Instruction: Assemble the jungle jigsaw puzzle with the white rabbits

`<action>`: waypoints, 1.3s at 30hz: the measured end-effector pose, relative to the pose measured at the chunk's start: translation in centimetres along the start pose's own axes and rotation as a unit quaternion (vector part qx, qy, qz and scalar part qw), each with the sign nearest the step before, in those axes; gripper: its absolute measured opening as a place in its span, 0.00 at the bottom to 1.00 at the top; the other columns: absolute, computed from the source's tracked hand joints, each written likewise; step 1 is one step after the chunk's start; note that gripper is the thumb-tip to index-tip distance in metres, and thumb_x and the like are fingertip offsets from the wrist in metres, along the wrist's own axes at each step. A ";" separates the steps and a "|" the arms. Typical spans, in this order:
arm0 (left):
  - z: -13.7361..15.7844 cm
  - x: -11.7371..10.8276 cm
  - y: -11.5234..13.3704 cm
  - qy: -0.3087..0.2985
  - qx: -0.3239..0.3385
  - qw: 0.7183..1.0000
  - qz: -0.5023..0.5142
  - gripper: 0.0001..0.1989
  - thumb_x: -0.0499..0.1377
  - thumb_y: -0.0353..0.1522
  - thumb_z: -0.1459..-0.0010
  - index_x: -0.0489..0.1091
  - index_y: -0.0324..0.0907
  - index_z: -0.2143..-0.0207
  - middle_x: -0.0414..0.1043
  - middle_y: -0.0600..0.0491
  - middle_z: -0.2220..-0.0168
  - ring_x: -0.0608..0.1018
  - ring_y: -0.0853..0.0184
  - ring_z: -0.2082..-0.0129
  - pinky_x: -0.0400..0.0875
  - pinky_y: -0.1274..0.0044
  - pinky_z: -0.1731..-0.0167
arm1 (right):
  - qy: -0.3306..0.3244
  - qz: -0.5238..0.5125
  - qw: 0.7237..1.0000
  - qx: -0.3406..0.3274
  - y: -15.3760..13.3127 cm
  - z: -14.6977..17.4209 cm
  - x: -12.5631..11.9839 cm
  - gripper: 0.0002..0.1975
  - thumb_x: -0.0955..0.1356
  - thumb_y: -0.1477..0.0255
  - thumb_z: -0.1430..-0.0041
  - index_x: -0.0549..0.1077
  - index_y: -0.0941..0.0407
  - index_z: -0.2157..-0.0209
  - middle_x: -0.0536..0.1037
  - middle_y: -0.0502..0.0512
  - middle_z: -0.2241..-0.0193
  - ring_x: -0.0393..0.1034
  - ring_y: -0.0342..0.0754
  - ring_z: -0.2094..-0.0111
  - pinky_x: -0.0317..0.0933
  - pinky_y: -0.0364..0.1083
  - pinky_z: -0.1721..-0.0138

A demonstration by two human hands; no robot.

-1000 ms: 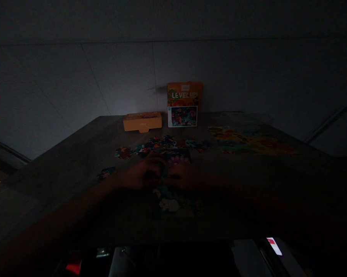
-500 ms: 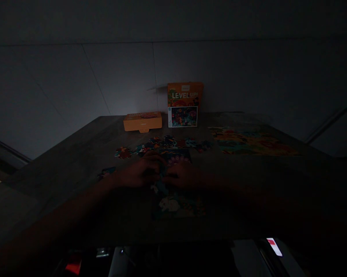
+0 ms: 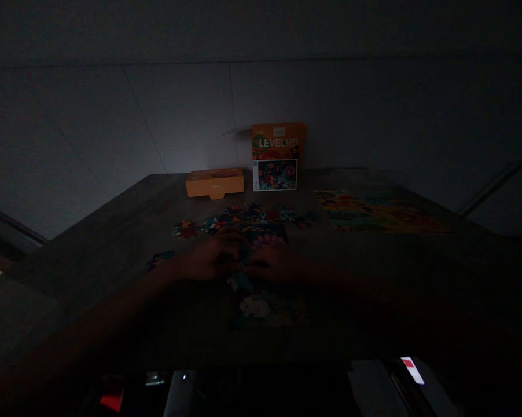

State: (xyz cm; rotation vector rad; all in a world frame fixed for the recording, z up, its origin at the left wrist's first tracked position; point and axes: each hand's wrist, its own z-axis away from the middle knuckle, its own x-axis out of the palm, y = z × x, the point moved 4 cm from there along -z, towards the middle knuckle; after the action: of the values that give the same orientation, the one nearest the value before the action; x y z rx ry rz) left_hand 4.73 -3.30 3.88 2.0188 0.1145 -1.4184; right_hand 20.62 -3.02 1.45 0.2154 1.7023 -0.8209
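In dim light, a partly joined jigsaw puzzle [image 3: 256, 307] lies on the table before me, with a white animal printed on its near part. My left hand [image 3: 211, 255] rests at its left side, fingers curled down on a teal puzzle piece [image 3: 244, 255]. From the right, my right hand [image 3: 276, 263] meets it, thumb and fingers bent round the same spot. The fingertips almost touch, and darkness hides their exact grip. Loose puzzle pieces [image 3: 252, 213] lie in a band just beyond my hands. A few more pieces [image 3: 161, 258] sit left of my left wrist.
An orange box with "LEVEL UP!" on it [image 3: 278, 147] stands upright against the wall. Left of it lies an orange box part [image 3: 214, 184]. A colourful picture sheet [image 3: 382, 214] lies flat at the right. The table's near edge borders dark items below, including a lit screen [image 3: 412, 370].
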 end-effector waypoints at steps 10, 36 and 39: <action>0.3 0.3 -0.5 -0.033 -0.005 0.999 0.003 0.05 0.61 0.32 0.40 0.70 0.42 0.70 0.67 0.47 0.46 0.66 0.59 0.41 0.62 0.65 0.43 | -0.004 0.027 1.000 0.010 -0.2 -0.1 0.0 0.20 0.66 0.57 0.37 0.77 0.59 0.72 0.76 0.53 0.73 0.63 0.43 0.72 0.46 0.43 0.71; 0.3 -0.3 0.0 -0.031 -0.011 0.996 -0.084 0.21 0.68 0.38 0.49 0.71 0.45 0.53 0.65 0.47 0.45 0.65 0.53 0.43 0.58 0.61 0.41 | 0.156 0.055 0.978 0.127 4.9 1.0 -3.6 0.17 0.66 0.61 0.40 0.75 0.59 0.75 0.74 0.52 0.79 0.62 0.42 0.77 0.45 0.43 0.74; 0.3 -0.2 0.1 -0.035 -0.013 0.996 -0.077 0.13 0.67 0.37 0.47 0.74 0.46 0.58 0.62 0.48 0.42 0.63 0.53 0.40 0.57 0.60 0.40 | 0.133 0.069 0.981 0.122 5.5 0.9 -3.4 0.15 0.66 0.62 0.41 0.75 0.59 0.74 0.74 0.52 0.78 0.62 0.42 0.77 0.45 0.42 0.73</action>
State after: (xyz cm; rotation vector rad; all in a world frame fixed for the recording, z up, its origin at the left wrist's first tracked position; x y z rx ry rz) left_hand 4.38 -3.47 4.05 1.9726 0.2612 -1.5720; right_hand 25.37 1.45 2.26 0.6269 1.8072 -0.9277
